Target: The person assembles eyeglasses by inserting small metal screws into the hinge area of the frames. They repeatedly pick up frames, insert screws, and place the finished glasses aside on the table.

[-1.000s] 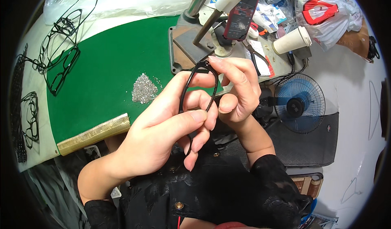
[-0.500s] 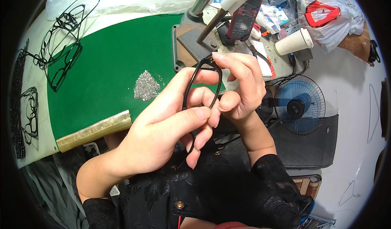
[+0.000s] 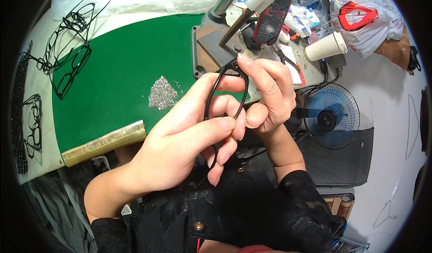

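A black eyeglass frame (image 3: 230,66) is held up, tilted, in front of my chest. My left hand (image 3: 177,147) has closed around it, thumb pressed on the lower rim and fingers curled behind and through the opening. At the upper corner, my right hand (image 3: 275,93) touches the frame with its index fingertip; the other fingers are bent and the thumb sits apart from the rim. Left of the hands, a small heap of shiny silvery bits (image 3: 162,94) lies on a green mat (image 3: 117,73).
Several black eyeglass frames (image 3: 74,71) lie at the table's left. A gold mesh-like strip (image 3: 105,143) runs along the near edge. Behind my hands stands a metal press base (image 3: 211,46) with a phone (image 3: 272,19), a white cup (image 3: 325,46) and clutter. A fan (image 3: 330,116) is at right.
Both hands and the eyeglass frame have shifted very slightly to the right. The right thumb has drawn a little away from the rim. The frame stays in my left hand.
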Tool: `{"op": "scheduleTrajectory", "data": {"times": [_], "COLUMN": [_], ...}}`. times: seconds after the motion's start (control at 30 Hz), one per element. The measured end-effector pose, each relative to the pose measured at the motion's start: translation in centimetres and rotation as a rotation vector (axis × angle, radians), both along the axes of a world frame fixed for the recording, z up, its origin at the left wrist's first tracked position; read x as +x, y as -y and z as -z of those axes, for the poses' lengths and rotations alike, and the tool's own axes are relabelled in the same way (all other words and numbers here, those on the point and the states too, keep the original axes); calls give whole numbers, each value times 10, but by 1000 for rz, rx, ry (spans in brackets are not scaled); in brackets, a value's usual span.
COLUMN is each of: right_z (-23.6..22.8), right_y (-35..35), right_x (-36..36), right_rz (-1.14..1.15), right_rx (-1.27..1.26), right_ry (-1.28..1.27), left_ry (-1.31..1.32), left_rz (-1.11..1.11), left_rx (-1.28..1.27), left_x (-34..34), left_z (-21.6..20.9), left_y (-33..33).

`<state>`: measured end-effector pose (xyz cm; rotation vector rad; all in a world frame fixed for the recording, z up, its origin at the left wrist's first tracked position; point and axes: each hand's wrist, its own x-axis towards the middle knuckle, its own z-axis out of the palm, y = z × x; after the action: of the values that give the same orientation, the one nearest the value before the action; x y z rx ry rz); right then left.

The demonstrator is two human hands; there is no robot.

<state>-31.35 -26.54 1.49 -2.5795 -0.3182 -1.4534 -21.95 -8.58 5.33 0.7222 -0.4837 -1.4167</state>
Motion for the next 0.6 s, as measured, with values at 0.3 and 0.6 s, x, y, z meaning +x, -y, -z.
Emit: {"op": "scheduleTrajectory", "data": {"times": [0.3,0.6], "right_z": [2,5], "right_y": [-7,-2], "right_x": [-4,3], "right_rz": [59,32], "right_rx": [68,69], "right_ry": [-21,-10], "left_ry": [-15,1], "left_rz": [2,-13], "left_rx": [10,12], "left_x": [0,0], "left_z": [2,3], "left_y": [0,0]}}
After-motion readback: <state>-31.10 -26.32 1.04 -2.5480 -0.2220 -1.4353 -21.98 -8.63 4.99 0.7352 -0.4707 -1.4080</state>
